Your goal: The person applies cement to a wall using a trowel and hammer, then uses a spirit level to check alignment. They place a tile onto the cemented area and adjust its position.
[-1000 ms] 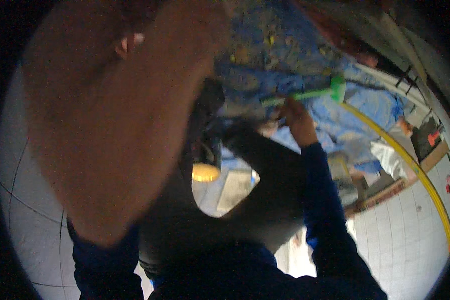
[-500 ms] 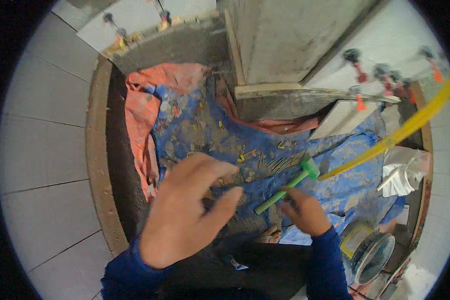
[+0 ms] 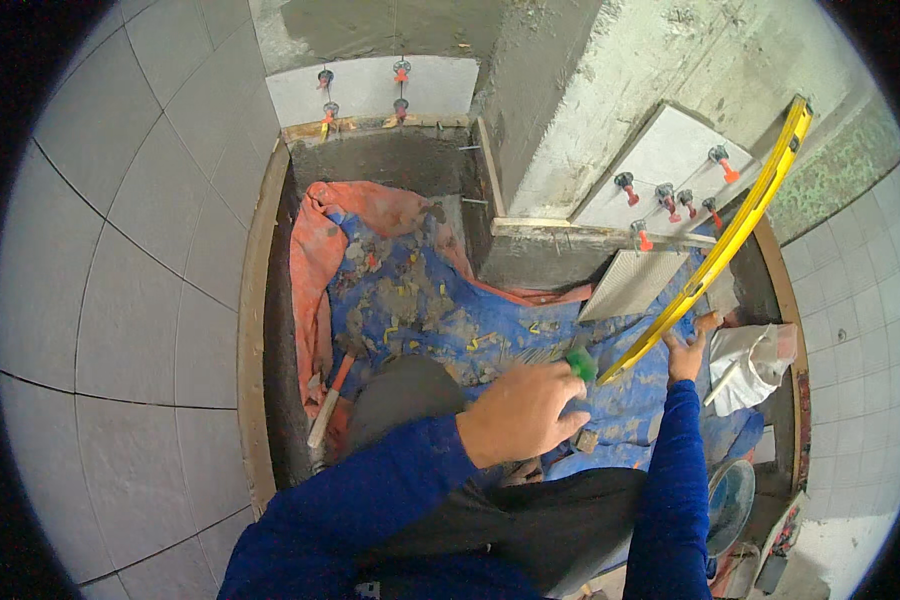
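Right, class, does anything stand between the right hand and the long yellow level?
Nothing visible does. The right hand is just right of the lower part of the yellow level, above the blue sheet; whether they touch is unclear. The left hand and green hammer head are on the level's other side, outside that path.

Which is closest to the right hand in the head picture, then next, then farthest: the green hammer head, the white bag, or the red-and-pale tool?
From the right hand:
1. White bag, just to its right.
2. Green hammer head, to its left, by the other hand's fingers.
3. Red-and-pale tool, far left.
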The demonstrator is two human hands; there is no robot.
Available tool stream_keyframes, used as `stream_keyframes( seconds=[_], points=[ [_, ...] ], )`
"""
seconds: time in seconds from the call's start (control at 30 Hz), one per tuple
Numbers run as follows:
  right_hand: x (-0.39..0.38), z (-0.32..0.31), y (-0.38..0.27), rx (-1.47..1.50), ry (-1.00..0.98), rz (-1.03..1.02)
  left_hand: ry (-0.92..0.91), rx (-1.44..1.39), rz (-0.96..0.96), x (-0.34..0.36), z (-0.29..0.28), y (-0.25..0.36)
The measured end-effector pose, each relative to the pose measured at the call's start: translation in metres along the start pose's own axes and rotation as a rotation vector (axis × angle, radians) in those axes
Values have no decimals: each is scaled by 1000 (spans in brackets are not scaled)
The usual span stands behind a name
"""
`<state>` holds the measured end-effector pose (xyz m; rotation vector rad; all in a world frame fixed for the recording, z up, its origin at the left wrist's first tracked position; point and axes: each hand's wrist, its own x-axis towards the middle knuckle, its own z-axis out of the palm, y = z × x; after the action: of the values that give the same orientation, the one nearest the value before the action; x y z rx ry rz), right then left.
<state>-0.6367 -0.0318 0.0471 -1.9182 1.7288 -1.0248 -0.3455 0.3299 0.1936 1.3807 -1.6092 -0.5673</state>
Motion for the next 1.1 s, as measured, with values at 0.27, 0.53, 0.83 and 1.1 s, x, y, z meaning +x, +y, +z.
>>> stream_keyframes(
  seconds=[0.27,0.53,0.83,1.1],
  points=[
    [75,69,15,295,-79,61,-366,283,-51,5,11,-29],
    [-9,-11,-10,-7,392,-160,-66,40,-18,16,-16,-29],
    [-197,-148,-147,-165,56,-206,706,-336,259,124,-32,18],
    [-257,-138,-276,-529,-475,-439,961,-824,-153,192,-86,-113]
  ],
)
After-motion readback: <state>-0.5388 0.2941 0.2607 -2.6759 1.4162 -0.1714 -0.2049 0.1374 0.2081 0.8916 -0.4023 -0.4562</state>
